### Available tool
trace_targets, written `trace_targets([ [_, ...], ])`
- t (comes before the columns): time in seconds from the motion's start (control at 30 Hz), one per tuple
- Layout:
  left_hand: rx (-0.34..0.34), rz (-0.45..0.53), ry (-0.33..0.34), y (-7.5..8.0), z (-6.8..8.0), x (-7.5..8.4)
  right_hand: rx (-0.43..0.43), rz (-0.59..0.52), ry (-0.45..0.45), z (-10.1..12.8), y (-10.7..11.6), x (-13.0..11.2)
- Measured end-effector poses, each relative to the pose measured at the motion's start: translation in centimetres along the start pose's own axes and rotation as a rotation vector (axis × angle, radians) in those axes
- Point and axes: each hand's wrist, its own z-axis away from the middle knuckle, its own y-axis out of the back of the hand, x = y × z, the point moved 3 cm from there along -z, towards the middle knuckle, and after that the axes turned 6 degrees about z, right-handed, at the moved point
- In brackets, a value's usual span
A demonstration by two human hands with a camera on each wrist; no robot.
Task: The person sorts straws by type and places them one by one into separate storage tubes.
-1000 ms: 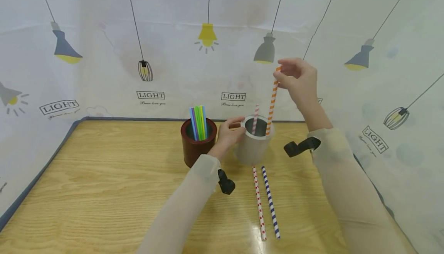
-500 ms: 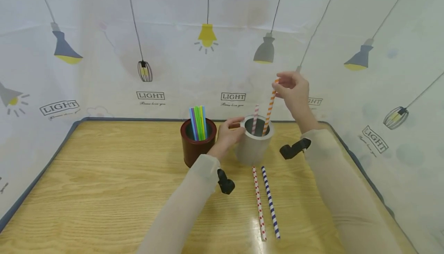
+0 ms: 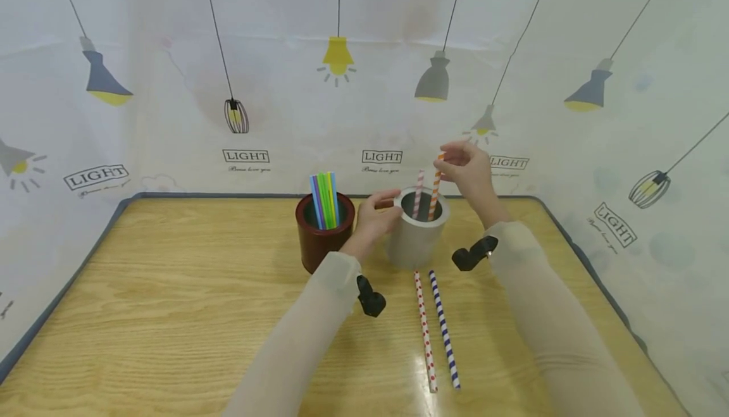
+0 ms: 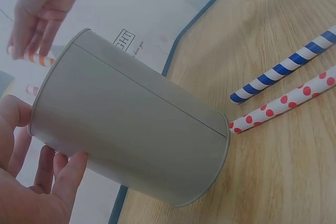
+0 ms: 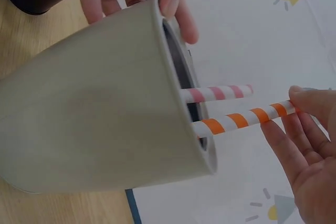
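Observation:
My right hand [image 3: 469, 170] pinches the top end of an orange-and-white striped paper straw [image 5: 239, 120] between thumb and fingers. The straw's lower part is down inside a grey cylindrical cup [image 3: 418, 246]; its bottom end is hidden. Beside it, a pink-and-white striped straw [image 5: 218, 94] leans in the same cup. On the cup's left side, my left hand [image 3: 373, 222] holds the rim, with one finger reaching over the edge and others against the outer wall. In front of the cup lie a red-dotted white straw [image 3: 424, 335] and a blue-and-white striped straw [image 3: 444, 328], roughly parallel.
A dark brown cup [image 3: 324, 252] with several coloured straws [image 3: 325, 200] stands just left of my left hand. The wooden table [image 3: 188, 290] ends at a dark blue edge, and a white cloth [image 3: 290, 100] printed with lamps rises behind and beside it.
My right hand has come down and slightly left, lowering the orange-striped straw deeper into the grey cup. My left hand has stayed at the rim.

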Motion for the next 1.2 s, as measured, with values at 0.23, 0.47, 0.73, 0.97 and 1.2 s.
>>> trace_targets([
  [0.23,0.003,0.01,-0.012,0.0,0.1,-0.2,-0.062,0.032,-0.062,0.2,-0.4,1.7],
  [0.47,0.003,0.02,-0.025,-0.1,0.0,-0.2,-0.084,0.054,-0.078,0.1,-0.8,2.5],
  [0.73,0.006,0.006,-0.013,-0.1,-0.1,-0.1,-0.121,0.081,-0.122,0.0,-1.3,3.2],
  [0.97,0.009,0.001,-0.004,-0.1,-0.1,-0.4,-0.15,0.146,-0.075,0.2,-1.5,3.6],
  [1.2,0.014,0.016,0.005,0.0,-0.2,-0.3,-0.16,0.182,-0.007,0.2,-1.6,3.7],
])
